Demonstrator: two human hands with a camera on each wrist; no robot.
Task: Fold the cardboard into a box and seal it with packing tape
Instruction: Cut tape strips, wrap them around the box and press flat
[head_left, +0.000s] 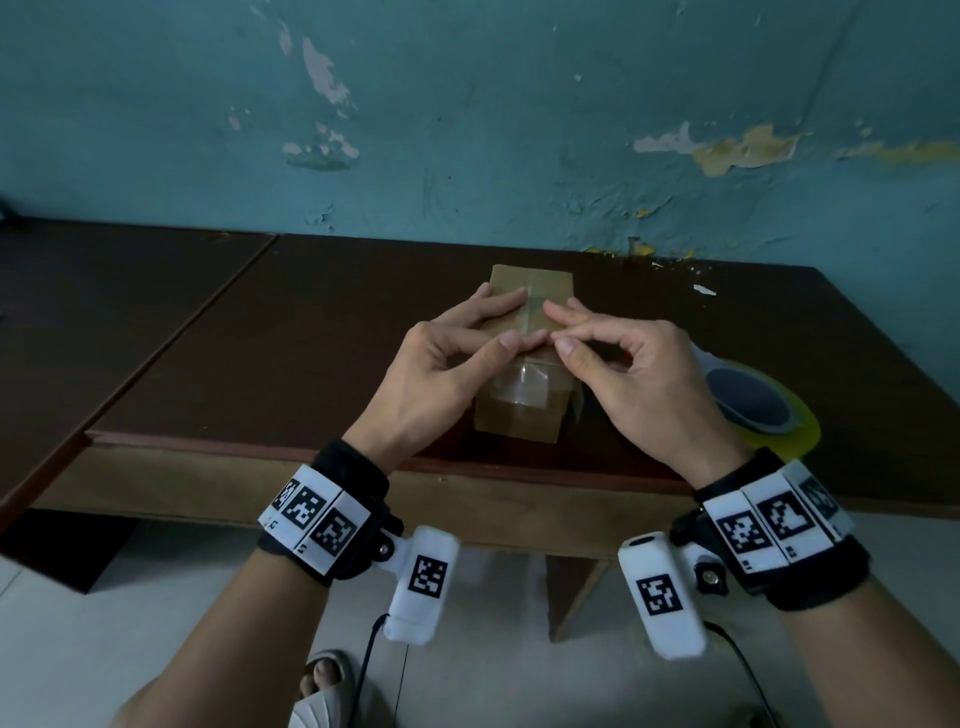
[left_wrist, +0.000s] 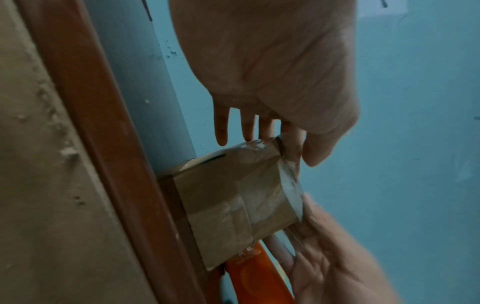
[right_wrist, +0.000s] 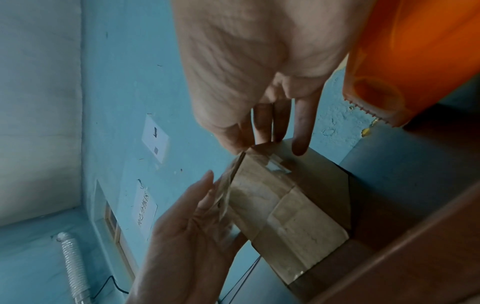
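A small brown cardboard box (head_left: 524, 415) stands closed on the dark table (head_left: 260, 338) near its front edge. Clear tape runs across its top and down its front face (left_wrist: 228, 195). My left hand (head_left: 447, 358) lays straight fingers on the left half of the top, with the thumb at the front top edge. My right hand (head_left: 628, 364) has its index and middle fingers on the right half and its thumb at the same edge. In the right wrist view a wrinkled bit of tape stands loose along the box (right_wrist: 285, 205) edge between the two thumbs.
An orange tape dispenser (head_left: 753, 400) with a roll lies on the table just right of the box, close to my right wrist. It also shows in the right wrist view as the orange dispenser (right_wrist: 415, 61). A peeling blue wall (head_left: 467, 130) rises behind the table.
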